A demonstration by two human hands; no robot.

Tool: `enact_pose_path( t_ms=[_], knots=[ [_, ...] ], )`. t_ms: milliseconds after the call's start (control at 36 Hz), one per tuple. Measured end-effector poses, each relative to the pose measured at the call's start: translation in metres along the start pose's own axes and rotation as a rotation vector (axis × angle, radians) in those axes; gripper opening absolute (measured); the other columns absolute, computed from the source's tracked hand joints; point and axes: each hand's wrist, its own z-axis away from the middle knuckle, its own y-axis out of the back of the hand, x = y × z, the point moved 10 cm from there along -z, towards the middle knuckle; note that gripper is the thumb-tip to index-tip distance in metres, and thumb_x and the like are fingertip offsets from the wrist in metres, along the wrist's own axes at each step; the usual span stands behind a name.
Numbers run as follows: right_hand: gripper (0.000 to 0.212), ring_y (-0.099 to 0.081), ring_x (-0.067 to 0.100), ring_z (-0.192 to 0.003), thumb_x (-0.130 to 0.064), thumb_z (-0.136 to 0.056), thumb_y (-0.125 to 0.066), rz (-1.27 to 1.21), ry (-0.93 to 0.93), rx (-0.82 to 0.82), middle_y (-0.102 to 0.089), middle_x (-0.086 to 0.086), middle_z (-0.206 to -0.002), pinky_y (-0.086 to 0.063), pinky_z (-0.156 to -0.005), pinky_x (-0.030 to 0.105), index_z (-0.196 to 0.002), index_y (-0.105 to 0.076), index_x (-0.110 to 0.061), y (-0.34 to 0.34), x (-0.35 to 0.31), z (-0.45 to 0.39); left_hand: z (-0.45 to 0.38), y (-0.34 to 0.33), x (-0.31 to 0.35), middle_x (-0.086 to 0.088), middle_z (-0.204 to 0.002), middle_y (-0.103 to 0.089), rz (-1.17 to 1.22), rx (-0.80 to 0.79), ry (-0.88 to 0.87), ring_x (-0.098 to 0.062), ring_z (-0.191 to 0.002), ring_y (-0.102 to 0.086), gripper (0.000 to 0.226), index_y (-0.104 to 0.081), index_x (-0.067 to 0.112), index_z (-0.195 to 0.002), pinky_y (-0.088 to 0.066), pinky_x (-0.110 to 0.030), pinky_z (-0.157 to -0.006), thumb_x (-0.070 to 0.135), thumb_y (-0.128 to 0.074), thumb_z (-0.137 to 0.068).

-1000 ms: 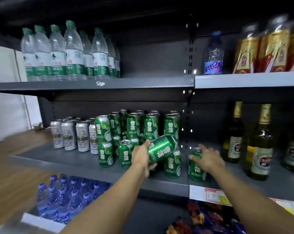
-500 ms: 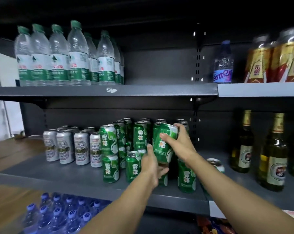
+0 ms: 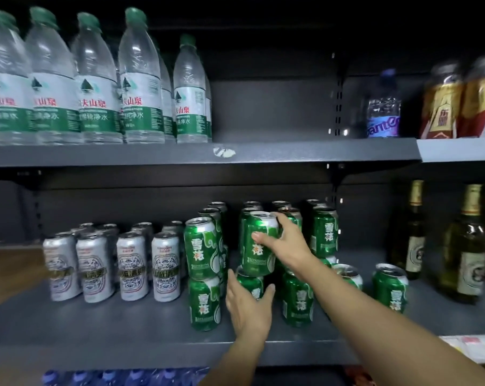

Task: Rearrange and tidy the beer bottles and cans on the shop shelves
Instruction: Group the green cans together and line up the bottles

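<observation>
On the middle grey shelf [image 3: 124, 332] green beer cans stand stacked two high. My right hand [image 3: 284, 243] grips an upright green can [image 3: 256, 246] and holds it on top of a lower green can [image 3: 249, 284]. My left hand [image 3: 248, 305] wraps around that lower can from the front. A two-can green stack [image 3: 202, 271] stands just left of them. More green cans [image 3: 323, 231] sit behind and to the right. One single green can [image 3: 389, 291] stands apart at the right. Silver beer cans [image 3: 130, 268] line up in rows on the left.
Brown beer bottles [image 3: 465, 263] stand at the right end of the same shelf. The upper shelf [image 3: 291, 151] carries green-capped water bottles [image 3: 96, 87], a blue-labelled bottle [image 3: 383, 112] and gold-and-red bottles [image 3: 458, 104]. Blue-capped bottles [image 3: 110, 378] show on the shelf below.
My right hand has brought the green can down and upright onto the lower can. My left hand has stayed on the lower can. The camera has moved closer to the shelf.
</observation>
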Motion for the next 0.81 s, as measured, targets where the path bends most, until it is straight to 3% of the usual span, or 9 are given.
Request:
enact_pose_path(
  t_ms=[167,306,389,528,667,806],
  knots=[
    [0.065,-0.046,0.016,-0.115,-0.028,-0.083,-0.074,0.007,-0.037,-0.036,-0.042,-0.003,-0.131,-0.041,-0.099,0.032,-0.137,-0.038,-0.019,-0.016,0.011,0.0,-0.02,0.003,-0.005,-0.008,-0.15,-0.032,-0.006,-0.007,0.027,-0.029,-0.132,-0.037,0.087,-0.019,0.022,-0.151,-0.039,-0.041,-0.101,0.036,-0.071,-0.083],
    [0.064,-0.046,0.018,-0.122,-0.028,-0.084,-0.073,0.0,-0.036,-0.043,-0.042,0.001,-0.138,-0.042,-0.104,0.04,-0.136,-0.037,-0.022,-0.023,0.014,-0.003,-0.025,0.01,-0.007,-0.004,-0.14,-0.042,-0.042,0.032,-0.007,-0.025,-0.122,-0.047,0.065,-0.038,0.024,-0.141,-0.045,-0.037,-0.093,0.031,-0.07,-0.085],
    [0.066,-0.04,0.013,-0.125,-0.028,-0.085,-0.072,-0.038,-0.048,-0.054,-0.038,-0.006,-0.137,-0.039,-0.106,0.036,-0.139,-0.036,-0.022,-0.026,0.016,-0.006,-0.025,0.009,-0.008,-0.004,-0.134,-0.05,-0.007,0.026,-0.008,-0.024,-0.115,-0.052,0.06,-0.04,0.024,-0.139,-0.046,-0.035,-0.087,0.027,-0.069,-0.086],
    [0.069,-0.056,0.022,-0.116,-0.041,-0.075,-0.076,-0.056,-0.065,-0.055,-0.05,0.003,-0.136,-0.049,-0.097,0.047,-0.132,-0.039,-0.031,-0.031,0.025,-0.014,-0.023,0.008,-0.008,-0.002,-0.127,-0.056,-0.006,0.052,-0.006,-0.024,-0.11,-0.056,0.057,-0.04,0.025,-0.136,-0.046,-0.034,-0.084,0.026,-0.069,-0.086],
    [0.063,-0.056,0.008,-0.096,-0.025,-0.084,-0.073,-0.043,-0.037,-0.089,-0.046,-0.006,-0.128,-0.048,-0.1,0.041,-0.136,-0.038,-0.023,-0.036,0.019,-0.016,-0.02,0.014,-0.007,0.005,-0.123,-0.056,-0.084,0.086,0.003,-0.021,-0.101,-0.059,0.054,-0.043,0.029,-0.129,-0.049,-0.034,-0.077,0.034,-0.071,-0.083],
    [0.065,-0.049,0.02,-0.122,-0.027,-0.082,-0.075,-0.056,-0.041,-0.108,-0.041,-0.004,-0.14,-0.043,-0.104,0.046,-0.135,-0.039,-0.025,-0.03,0.02,-0.018,-0.014,0.013,-0.002,0.007,-0.129,-0.051,-0.179,0.058,-0.027,-0.02,-0.108,-0.057,0.059,-0.04,0.03,-0.133,-0.041,-0.03,-0.077,0.041,-0.07,-0.083]
  ],
)
